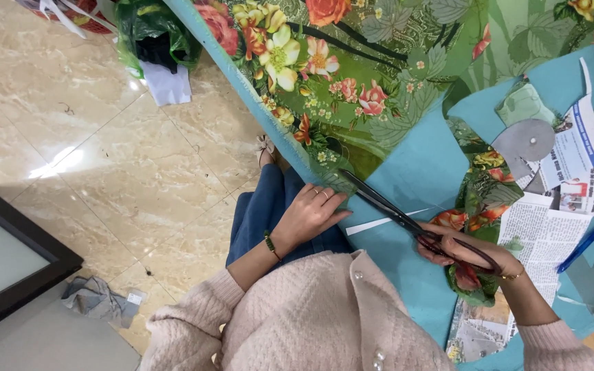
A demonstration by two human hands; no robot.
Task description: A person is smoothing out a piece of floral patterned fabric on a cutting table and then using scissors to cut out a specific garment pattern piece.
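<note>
Right hand (472, 255): grips black metal scissors (407, 221), long blades parted on the cloth.
Left hand (309, 213): flat, fingers spread, pressing floral fabric (352, 69) edge.
Surface (421, 172): smooth teal sheet.
Beside: newspaper (544, 237), blue pen (584, 244).

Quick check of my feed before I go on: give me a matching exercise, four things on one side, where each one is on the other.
Things:
1. scissors
2. left hand
3. blue pen
4. grey disc

Places:
A. flat on the floral fabric edge
B. on newspaper, far right
C. in the right hand
D. above the newspaper, on teal fabric

Pairs: 1-C, 2-A, 3-B, 4-D
</note>
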